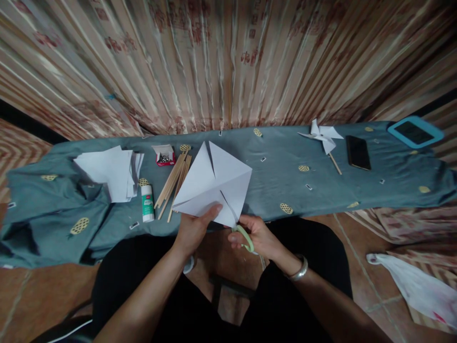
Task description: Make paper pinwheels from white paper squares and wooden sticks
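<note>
**Slit paper square held at the table's near edge, scissors at its lower corner**

The background is filled by a patterned curtain (228,62), cut off at the top and sides. Below it a long table is covered by a green cloth (278,176), so the tabletop itself is hidden. On the floor at right, a white plastic bag (414,281) is cut off by the picture's edge; its contents cannot be made out.

The paper square (207,190) is held slightly left of centre, over the near edge. Two slits are seen running inward from its corners; a dark line at the left corner is hard to read as slit or fold. It is pinched by the left hand (194,231), thumb on top, the other fingers hidden underneath. By the right hand (259,236) the green handles of the scissors (246,239) are gripped; the blades are mostly concealed, so their spread cannot be told.

At left, loose white sheets (107,171) are piled. Wooden sticks (173,178) are partly covered by the square. A paper pinwheel (324,135) is laid at right, near a blue-framed device (414,132) with an unreadable screen and a dark phone (359,152). Beside the sticks are placed a glue stick (147,204), its label blurred, and a small box (164,159) of indistinct metal bits.
</note>
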{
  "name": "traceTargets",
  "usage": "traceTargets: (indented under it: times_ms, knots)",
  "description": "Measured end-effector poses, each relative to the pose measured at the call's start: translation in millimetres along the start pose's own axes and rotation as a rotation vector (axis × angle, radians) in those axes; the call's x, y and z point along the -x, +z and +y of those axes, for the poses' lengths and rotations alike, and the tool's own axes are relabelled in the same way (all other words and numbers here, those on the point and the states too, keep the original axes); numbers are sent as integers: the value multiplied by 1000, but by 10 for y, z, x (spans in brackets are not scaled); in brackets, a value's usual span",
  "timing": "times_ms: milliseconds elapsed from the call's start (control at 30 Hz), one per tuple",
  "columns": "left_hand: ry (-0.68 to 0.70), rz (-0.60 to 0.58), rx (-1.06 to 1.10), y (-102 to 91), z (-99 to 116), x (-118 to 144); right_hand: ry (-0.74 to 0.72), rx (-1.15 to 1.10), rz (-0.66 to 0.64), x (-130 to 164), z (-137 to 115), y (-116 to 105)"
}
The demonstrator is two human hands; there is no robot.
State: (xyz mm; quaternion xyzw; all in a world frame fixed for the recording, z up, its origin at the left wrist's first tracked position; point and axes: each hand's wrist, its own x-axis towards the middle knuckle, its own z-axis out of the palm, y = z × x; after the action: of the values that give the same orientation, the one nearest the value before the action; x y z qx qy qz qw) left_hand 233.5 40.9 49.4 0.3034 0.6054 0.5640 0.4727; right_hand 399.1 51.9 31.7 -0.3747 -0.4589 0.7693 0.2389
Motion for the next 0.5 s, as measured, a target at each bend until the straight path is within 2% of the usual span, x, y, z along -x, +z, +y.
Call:
traceTargets:
  times_ms: [500]
  knots:
    - [-4,-5,0,-8,-4,8,28,9,1,8,-43,0]
